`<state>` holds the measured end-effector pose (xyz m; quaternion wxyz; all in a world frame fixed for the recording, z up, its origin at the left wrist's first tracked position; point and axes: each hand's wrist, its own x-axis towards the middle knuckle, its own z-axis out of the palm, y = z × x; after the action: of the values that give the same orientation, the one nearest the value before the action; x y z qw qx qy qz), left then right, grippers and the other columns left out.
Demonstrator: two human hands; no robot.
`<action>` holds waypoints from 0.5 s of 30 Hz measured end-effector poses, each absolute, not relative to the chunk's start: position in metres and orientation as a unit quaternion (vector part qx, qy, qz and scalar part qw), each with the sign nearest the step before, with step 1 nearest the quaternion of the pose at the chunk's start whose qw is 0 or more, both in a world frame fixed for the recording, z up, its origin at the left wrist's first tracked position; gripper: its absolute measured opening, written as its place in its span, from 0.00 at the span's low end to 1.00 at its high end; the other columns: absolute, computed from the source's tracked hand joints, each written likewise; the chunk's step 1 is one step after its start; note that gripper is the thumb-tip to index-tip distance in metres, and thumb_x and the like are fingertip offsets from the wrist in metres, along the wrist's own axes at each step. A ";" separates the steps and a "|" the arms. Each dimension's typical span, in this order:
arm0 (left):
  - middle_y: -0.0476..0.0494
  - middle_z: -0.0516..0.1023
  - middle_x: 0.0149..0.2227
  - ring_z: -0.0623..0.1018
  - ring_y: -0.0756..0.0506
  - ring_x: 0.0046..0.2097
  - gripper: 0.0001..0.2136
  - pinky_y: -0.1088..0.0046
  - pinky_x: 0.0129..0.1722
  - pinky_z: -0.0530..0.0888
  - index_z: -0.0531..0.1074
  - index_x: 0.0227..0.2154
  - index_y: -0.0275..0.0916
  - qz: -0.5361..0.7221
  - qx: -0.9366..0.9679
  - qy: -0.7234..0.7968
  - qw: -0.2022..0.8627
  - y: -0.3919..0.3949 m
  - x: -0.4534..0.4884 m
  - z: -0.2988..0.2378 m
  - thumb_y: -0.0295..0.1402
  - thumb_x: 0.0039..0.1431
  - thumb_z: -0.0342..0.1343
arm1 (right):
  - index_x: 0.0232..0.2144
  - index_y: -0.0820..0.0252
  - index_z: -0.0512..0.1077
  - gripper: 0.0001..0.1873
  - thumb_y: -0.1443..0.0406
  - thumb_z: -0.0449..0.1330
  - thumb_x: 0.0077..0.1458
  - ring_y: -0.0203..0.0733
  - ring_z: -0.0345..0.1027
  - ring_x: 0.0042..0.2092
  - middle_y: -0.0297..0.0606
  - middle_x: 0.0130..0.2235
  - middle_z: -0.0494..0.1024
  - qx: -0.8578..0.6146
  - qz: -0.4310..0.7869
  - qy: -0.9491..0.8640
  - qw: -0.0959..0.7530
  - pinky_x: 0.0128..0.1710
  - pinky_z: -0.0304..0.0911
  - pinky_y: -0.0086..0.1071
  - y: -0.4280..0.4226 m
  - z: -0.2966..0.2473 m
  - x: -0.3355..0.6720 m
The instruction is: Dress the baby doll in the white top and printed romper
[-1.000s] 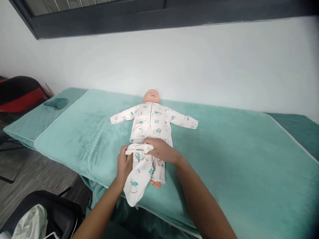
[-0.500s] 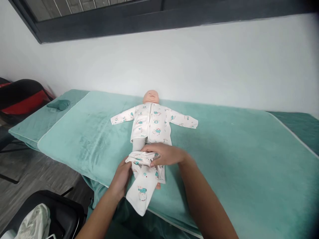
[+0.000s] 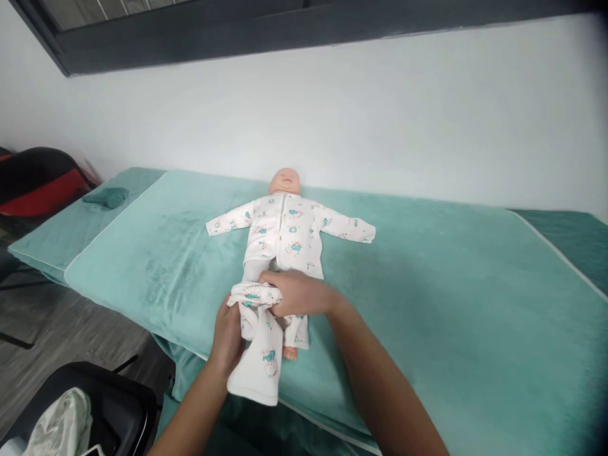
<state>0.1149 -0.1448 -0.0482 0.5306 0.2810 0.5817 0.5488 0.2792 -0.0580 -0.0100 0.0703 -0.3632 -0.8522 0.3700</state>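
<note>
A padded green bed (image 3: 47, 247) carries a plush cover (image 3: 437, 304) (its nap darker in patches). On that cover a doll (image 3: 295, 237) lies face up, its sleeves spread wide.

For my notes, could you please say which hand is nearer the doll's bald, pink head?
Right. The right hand is below the head in view; the left hand is lower, farther left.

The jacket (image 3: 295, 234) and trousers (image 3: 254, 373) are white with a scattered print in teal and, as far as the soft view allows, pink. The bench cover (image 3: 427, 316) is pale-edged sea-green; one chair (image 3: 45, 193) is black and red, the wall (image 3: 332, 114) greyish white.
</note>
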 end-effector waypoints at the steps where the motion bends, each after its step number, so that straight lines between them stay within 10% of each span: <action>1: 0.45 0.81 0.34 0.80 0.41 0.36 0.14 0.67 0.34 0.74 0.76 0.40 0.40 0.545 0.267 0.582 0.541 -0.146 0.115 -0.049 0.40 0.52 0.62 | 0.42 0.52 0.71 0.17 0.63 0.65 0.47 0.43 0.71 0.36 0.33 0.37 0.80 -0.377 0.355 -0.853 0.069 0.30 0.54 0.30 -0.059 -0.011 0.277; 15: 0.43 0.79 0.48 0.79 0.41 0.46 0.32 0.68 0.46 0.72 0.68 0.49 0.45 0.468 0.336 0.450 0.682 -0.170 0.069 -0.070 0.38 0.41 0.75 | 0.30 0.56 0.65 0.10 0.74 0.55 0.45 0.38 0.63 0.34 0.32 0.32 0.73 -0.471 0.290 -0.800 0.234 0.33 0.50 0.30 -0.057 -0.033 0.263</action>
<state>0.0692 -0.1703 -0.0696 0.6823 0.3359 0.4499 0.4683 0.2633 -0.0572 -0.0332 0.2339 -0.4708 -0.7998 0.2897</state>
